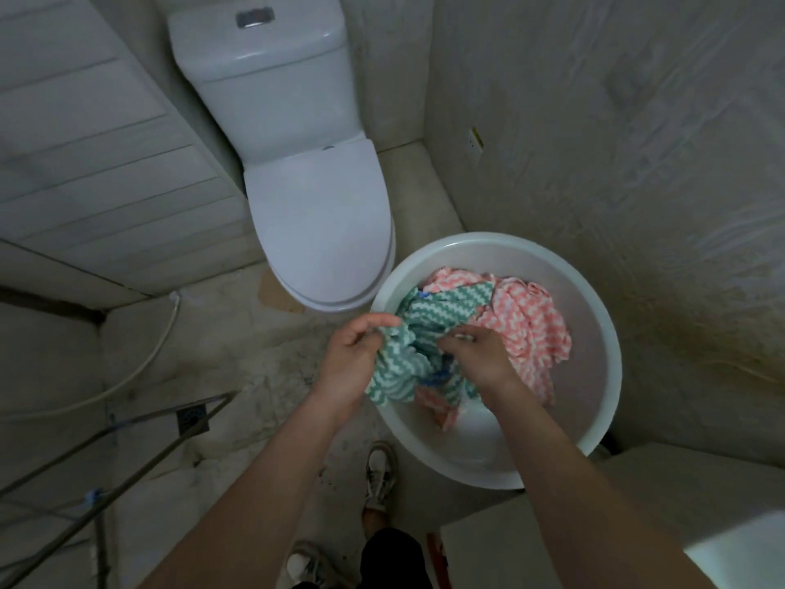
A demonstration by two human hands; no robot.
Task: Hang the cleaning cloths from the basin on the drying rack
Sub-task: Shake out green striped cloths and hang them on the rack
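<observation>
A white round basin [594,325] stands right of centre and holds crumpled cloths. A green-and-white zigzag cloth [437,310] lies over the basin's left rim. Pink-and-white zigzag cloths [531,320] fill the basin's middle and right. My left hand [354,354] pinches the green cloth's edge at the rim. My right hand [475,354] grips the same green cloth inside the basin. A bit of blue cloth [441,374] shows under my right hand. The metal drying rack [106,465] stands at the lower left, its bars bare.
A white toilet [318,223] with its lid down stands just left of the basin. A hose [140,367] runs along the floor near a floor drain [193,416]. My shoes [380,474] are on the stained floor beside the basin. A wall is close on the right.
</observation>
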